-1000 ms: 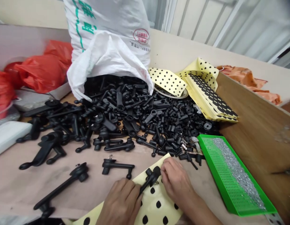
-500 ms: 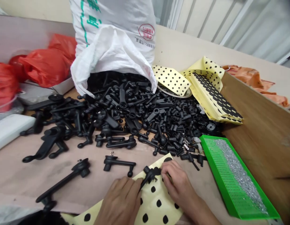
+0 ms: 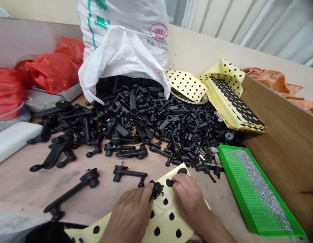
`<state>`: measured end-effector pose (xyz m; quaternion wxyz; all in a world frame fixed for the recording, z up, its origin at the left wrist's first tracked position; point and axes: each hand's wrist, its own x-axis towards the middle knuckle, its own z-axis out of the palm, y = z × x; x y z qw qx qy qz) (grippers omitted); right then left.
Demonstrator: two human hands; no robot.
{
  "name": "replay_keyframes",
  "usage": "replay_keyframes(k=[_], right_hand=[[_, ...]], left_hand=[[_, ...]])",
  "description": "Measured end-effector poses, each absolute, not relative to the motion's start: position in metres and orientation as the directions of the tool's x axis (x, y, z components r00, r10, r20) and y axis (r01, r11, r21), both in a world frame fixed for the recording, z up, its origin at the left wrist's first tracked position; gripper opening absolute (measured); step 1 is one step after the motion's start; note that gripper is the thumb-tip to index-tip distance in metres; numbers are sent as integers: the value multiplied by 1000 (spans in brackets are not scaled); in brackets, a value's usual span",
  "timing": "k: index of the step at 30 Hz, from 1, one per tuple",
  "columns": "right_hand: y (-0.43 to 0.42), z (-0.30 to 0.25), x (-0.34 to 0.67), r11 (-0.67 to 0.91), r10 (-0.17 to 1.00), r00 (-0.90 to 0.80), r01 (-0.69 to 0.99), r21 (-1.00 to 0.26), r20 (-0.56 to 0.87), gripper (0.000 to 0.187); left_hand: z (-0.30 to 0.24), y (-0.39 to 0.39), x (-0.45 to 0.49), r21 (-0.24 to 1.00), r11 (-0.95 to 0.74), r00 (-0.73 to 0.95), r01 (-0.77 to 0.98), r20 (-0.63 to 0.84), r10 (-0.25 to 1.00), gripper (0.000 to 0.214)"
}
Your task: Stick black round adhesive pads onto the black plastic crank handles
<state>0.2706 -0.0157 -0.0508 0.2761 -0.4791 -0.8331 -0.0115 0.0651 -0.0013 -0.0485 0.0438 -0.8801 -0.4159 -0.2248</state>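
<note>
Several red plastic bags (image 3: 51,74) are heaped at far left, and a white slab (image 3: 14,143) is laid in front of them on a beige table (image 3: 22,189). Loose black plastic arms (image 3: 70,192) are spread across the table, below a white woven sack (image 3: 121,33) from which a pile of black plastic parts (image 3: 151,125) is spilled. Green characters on the sack are cut off by the frame and cannot be read, and its round red stamp is too small to be read.

At lower centre, a small black plastic part (image 3: 156,189) is held just above a yellow sheet (image 3: 163,216) printed with black dots. The part is gripped between the left hand (image 3: 128,216) and the right hand (image 3: 189,202): the fingers of each hand are held together and closed against its opposite sides, so that much of it is hidden. It is judged to be light and stiff, and is best taken by its thick body.

To the right, a green perforated tray (image 3: 234,185) is set on the table, with small silver pieces (image 3: 260,189) lying along it. A wooden board (image 3: 280,158) and an orange bag (image 3: 280,84) are seen at far right.
</note>
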Motion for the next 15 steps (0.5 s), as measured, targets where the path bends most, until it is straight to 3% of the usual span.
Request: replay_keyframes(k=[4, 10, 12, 15], right_hand=[[-15, -50, 272, 525, 781, -363, 823, -218, 508, 23], [-14, -50, 270, 599, 776, -470, 757, -260, 421, 28], [-14, -47, 269, 587, 792, -444, 744, -320, 418, 26], [-16, -38, 272, 492, 869, -362, 699, -518, 337, 20]], left_hand=[[-50, -4, 62, 174, -654, 559, 736, 390, 732, 28], [-52, -5, 62, 264, -635, 543, 726, 346, 765, 28], [-51, -5, 61, 345, -608, 522, 715, 314, 793, 28], [-44, -4, 59, 601, -452, 435, 659, 185, 881, 26]])
